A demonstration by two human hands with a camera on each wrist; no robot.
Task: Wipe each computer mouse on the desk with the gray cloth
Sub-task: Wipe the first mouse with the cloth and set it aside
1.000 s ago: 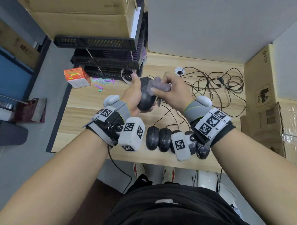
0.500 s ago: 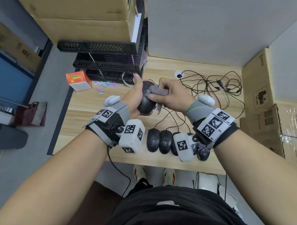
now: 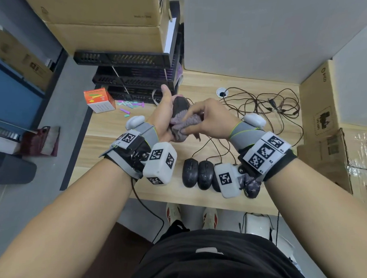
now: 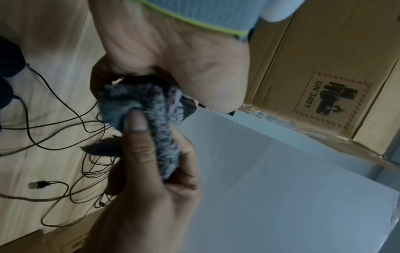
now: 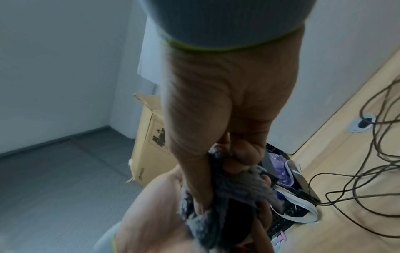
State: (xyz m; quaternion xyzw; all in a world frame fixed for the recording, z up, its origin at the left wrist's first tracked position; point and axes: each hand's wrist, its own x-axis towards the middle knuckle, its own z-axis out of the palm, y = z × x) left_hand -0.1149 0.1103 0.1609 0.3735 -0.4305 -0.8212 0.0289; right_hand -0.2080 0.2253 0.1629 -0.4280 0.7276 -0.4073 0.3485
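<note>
Mouse (image 3: pixel 179 106) in hand is black, held up off the bench (image 3: pixel 108 128) in the left hand (image 3: pixel 163 117), fingers curled round its body, thumb up. Right hand (image 3: pixel 210 119) pinches the gray cloth (image 3: pixel 184 124) bunched against the lower half of the mouse; thumb and fingertips press it on. Left wrist view shows the cloth (image 4: pixel 140 109) wadded between both hands, mouse mostly hidden there. Right wrist view is blurred, cloth (image 5: pixel 218 202) over a dark shape, little more readable.

Other mice sit in a row at the near bench edge: two clearly visible (image 3: pixel 190 173) (image 3: pixel 206 175), more partly hidden behind the right wrist unit, count uncertain. Their cables (image 3: pixel 262 106) tangle across the far bench toward a grommet hole (image 3: pixel 222 92).

Step judged: mid-wipe on this mouse, row below not yet confirmed done.

To do it well: keep the left grip firm but clear of the buttons side so cloth can reach; rotate mouse in palm to expose sides and underside; spread the cloth flatter, since a tight wad covers little. Mind the trailing cable, a tug could drag neighbouring mice off the edge. Set it down apart from the unwiped ones.
</note>
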